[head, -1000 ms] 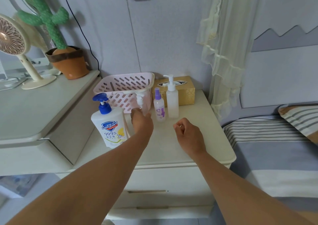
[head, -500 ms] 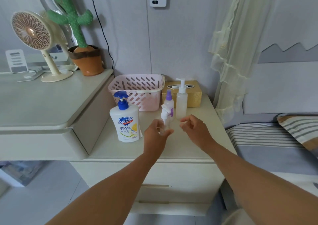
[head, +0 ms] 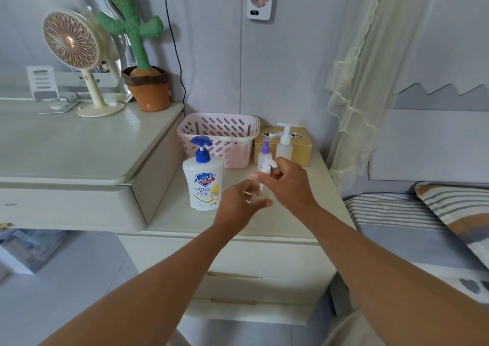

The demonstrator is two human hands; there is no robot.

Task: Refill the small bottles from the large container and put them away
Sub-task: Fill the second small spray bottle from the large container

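Two hands meet over the nightstand (head: 291,220): the left hand (head: 238,204) curls round the body of a small clear bottle (head: 262,190), held upright, while the right hand (head: 289,184) pinches its white pump top. Just left stands the big soap bottle (head: 203,186). Farther back, a purple spray bottle (head: 265,153) and a white pump bottle (head: 284,145) stand before a tissue box (head: 303,148), beside the pink basket (head: 219,131).

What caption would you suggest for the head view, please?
Left hand holds a small bottle while right hand grips its pump top, beside the large soap bottle and pink basket.
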